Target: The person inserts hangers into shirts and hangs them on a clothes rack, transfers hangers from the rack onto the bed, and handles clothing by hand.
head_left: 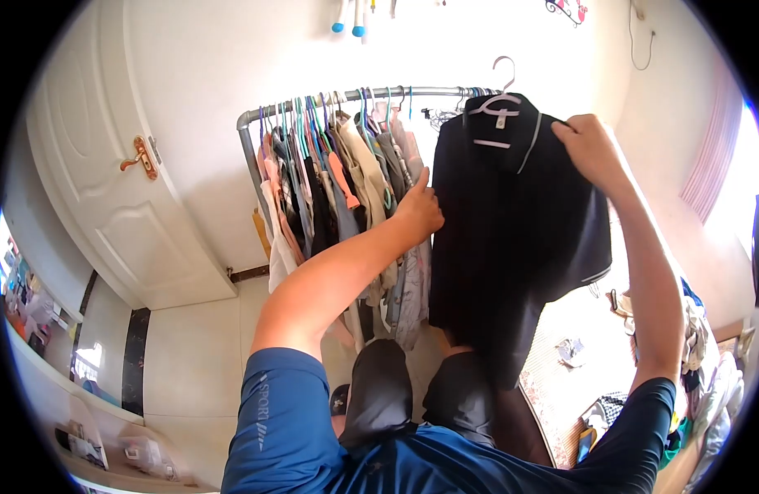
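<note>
A black shirt (511, 214) with pale piping at its neck and sleeve edge hangs in front of me on a pale hanger (505, 100). The hanger's hook stands up above the collar and is apart from the rail. My right hand (592, 150) is closed on the shirt's shoulder at the right. On the opposite side, my left hand (421, 207) is curled at the shirt's edge with the thumb up; its fingertips are partly hidden. The shirt's lower part drapes down near my knees.
A grey clothes rack (355, 95) holds several garments (334, 181) on coloured hangers, to the left and behind the shirt. A white door (124, 165) stands at the left. At right, piled clothes (700, 346) lie beside a patterned mat (552, 346) with small items on it.
</note>
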`<control>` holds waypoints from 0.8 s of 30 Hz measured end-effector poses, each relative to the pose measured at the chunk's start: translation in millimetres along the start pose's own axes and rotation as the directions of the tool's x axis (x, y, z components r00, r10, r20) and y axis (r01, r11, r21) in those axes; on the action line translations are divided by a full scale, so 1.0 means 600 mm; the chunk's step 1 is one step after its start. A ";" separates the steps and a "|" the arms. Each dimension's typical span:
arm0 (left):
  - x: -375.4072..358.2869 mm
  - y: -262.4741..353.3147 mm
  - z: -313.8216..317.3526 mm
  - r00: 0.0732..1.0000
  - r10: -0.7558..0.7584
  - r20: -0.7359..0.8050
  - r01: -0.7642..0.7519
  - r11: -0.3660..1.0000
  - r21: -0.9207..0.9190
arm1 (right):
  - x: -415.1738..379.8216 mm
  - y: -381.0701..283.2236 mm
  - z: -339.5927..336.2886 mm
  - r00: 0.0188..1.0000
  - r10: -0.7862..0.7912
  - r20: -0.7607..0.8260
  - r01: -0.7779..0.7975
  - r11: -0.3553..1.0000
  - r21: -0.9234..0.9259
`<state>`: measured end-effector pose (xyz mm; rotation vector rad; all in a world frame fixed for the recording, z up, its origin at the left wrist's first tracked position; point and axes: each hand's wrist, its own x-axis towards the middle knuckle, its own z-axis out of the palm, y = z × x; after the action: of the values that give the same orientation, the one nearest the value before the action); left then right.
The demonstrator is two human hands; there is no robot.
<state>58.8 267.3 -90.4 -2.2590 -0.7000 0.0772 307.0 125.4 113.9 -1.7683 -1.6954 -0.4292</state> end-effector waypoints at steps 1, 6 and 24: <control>-0.006 -0.001 0.005 0.999 0.009 -0.032 -0.009 1.000 -0.001 | 0.006 -0.008 0.016 1.000 0.028 0.014 -0.028 0.999 0.022; -0.029 -0.011 0.018 0.999 0.007 -0.033 -0.006 0.999 0.045 | 0.053 -0.039 0.118 0.998 0.032 0.058 -0.037 0.996 0.084; -0.054 -0.023 0.027 0.932 -0.028 -0.362 -0.011 0.994 -0.104 | 0.106 -0.117 0.331 0.971 0.231 0.061 -0.237 0.962 0.136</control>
<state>20.7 268.8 -97.6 -2.2817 -0.5224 -0.3829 207.3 298.8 22.9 -1.8552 -1.4837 -0.1603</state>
